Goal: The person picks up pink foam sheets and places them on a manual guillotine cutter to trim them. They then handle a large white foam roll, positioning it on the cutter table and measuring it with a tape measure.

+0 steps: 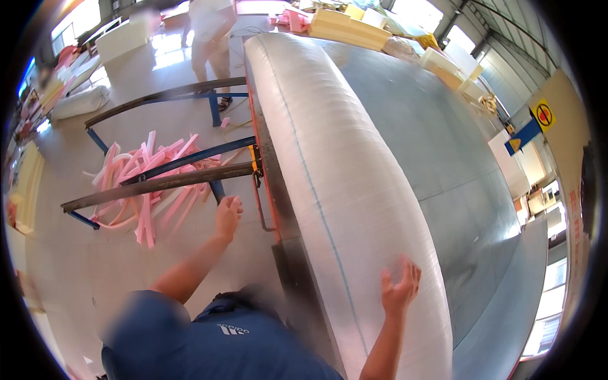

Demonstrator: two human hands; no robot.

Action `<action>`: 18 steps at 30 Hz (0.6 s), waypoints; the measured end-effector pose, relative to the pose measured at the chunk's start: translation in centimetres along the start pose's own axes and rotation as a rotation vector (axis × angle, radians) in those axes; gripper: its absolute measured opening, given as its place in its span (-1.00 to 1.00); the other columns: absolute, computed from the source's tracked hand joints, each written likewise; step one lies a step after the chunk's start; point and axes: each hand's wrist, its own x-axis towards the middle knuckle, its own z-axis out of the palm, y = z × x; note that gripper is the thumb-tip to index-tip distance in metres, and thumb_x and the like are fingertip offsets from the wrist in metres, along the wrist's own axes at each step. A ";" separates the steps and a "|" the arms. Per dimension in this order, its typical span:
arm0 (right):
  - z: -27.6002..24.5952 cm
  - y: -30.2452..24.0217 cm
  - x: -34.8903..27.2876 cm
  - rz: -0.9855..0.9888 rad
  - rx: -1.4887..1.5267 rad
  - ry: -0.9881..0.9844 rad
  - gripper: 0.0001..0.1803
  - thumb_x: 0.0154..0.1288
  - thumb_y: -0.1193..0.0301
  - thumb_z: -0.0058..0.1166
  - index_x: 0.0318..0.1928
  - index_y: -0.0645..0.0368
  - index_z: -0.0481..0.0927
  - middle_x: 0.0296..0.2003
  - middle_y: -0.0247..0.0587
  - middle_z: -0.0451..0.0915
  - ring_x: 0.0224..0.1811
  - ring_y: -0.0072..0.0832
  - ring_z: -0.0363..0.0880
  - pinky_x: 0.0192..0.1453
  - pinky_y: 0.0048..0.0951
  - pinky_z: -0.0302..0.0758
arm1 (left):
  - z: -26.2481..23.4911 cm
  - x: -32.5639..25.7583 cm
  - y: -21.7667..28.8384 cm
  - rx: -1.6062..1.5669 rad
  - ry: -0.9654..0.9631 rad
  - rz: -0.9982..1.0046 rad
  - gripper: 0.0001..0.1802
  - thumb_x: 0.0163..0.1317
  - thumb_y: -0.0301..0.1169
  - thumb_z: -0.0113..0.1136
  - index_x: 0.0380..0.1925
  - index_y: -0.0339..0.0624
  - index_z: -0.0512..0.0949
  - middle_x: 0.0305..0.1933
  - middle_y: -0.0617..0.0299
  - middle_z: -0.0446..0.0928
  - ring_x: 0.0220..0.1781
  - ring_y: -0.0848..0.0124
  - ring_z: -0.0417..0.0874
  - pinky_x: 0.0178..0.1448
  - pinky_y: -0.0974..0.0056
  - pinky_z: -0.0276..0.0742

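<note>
A long white foam slab (335, 164), wrapped in clear film with a thin blue line along it, lies on a grey metal machine table (443, 152). My right hand (400, 284) rests flat on the slab's near end, fingers spread, holding nothing. My left hand (227, 214) hangs out to the left of the table, fingers loosely curled, just below a rusty steel rail (158, 183) and near the table's orange-edged side. Whether it touches the rail I cannot tell.
Pink foam offcuts (149, 183) lie heaped on the floor under blue frame bars (190, 159). Another person (212, 38) stands at the far end. Yellow foam blocks (348, 28) are stacked at the back. White foam pieces (79, 101) sit far left.
</note>
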 end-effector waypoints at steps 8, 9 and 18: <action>3.0 0.9 13.3 0.210 -0.018 -0.219 -0.18 0.08 0.13 0.32 0.29 0.29 0.34 0.22 0.05 0.42 0.32 -0.07 0.29 0.39 -0.17 0.26 | 0.0 13.2 -2.5 -0.163 -0.034 -0.263 -0.44 0.33 0.09 0.05 -0.01 -0.21 0.45 -0.09 0.17 0.56 -0.15 0.36 0.59 -0.06 0.28 0.52; 3.3 1.5 14.5 0.230 -0.042 -0.235 -0.16 0.09 0.11 0.31 0.30 0.29 0.33 0.24 0.06 0.41 0.34 -0.07 0.28 0.41 -0.17 0.25 | 1.7 15.2 -3.2 -0.201 -0.053 -0.329 -0.40 0.32 0.11 0.04 0.03 -0.22 0.44 -0.07 0.14 0.55 -0.12 0.33 0.59 -0.04 0.27 0.52; 11.7 5.4 31.4 0.687 0.084 -0.557 0.00 0.22 -0.24 0.04 0.42 0.26 0.17 0.41 0.09 0.18 0.47 -0.09 0.12 0.47 -0.13 0.14 | 11.2 37.1 -18.1 -0.406 -0.591 -0.238 -0.29 0.36 0.15 -0.14 0.23 -0.22 0.35 0.17 0.02 0.48 0.15 0.14 0.51 0.27 0.09 0.41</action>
